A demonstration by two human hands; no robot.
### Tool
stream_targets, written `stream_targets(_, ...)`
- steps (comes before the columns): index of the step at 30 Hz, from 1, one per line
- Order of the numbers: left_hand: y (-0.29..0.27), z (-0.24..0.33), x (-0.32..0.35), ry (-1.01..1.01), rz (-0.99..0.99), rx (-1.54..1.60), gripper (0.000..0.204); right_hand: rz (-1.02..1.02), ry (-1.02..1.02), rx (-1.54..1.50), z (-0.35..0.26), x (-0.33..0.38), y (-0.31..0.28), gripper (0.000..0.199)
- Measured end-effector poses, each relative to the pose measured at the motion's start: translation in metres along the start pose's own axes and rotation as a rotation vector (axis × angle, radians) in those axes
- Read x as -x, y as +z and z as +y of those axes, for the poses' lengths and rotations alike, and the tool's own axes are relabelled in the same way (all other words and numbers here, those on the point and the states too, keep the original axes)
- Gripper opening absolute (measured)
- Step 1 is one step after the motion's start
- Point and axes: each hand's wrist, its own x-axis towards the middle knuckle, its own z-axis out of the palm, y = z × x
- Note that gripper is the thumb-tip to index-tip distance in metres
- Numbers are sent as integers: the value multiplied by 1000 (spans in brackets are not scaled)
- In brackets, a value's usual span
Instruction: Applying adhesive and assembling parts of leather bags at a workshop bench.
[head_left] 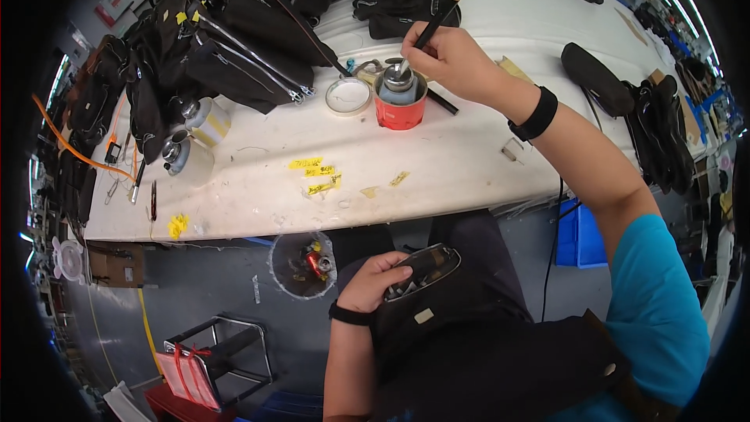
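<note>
My right hand (453, 63) is closed round a black-handled brush (434, 25), raised over the table. The brush's lower end goes down into the mouth of a metal-topped bottle (400, 96), which hides its tip. That bottle stands inside a red round container (399, 116). Down at my lap, my left hand (373, 283) grips the edge of a black fabric bag (461, 336), thumb on top. An oval zippered end of the bag, with a patterned lining showing, faces up beside the fingers.
Black bags (234, 55) heap at the table's far left. Two bottles (205, 121) stand before them. A tape roll (348, 96) lies left of the red container; yellow labels (316, 174) stick to the white tabletop (273, 203). Below are a bin (303, 266) and a blue crate (582, 238).
</note>
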Motion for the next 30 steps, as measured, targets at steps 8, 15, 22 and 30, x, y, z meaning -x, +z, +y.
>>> stream_targets(8, 1, 4, -25, -118, -92, -17, 19, 18, -55, 19, -2, -2, -2, 16)
stream_targets(15, 26, 6, 34, -35, 51, 64, 17, 110, 68, -297, 19, 14, -16, 13)
stream_targets(22, 71, 41, 70, 170, 269, 149, 23, 167, 300, 35, 112, 65, -67, 15)
stream_targets(30, 95, 49, 71, 197, 168, 8, 26, 161, 274, -235, 38, 126, -55, 25)
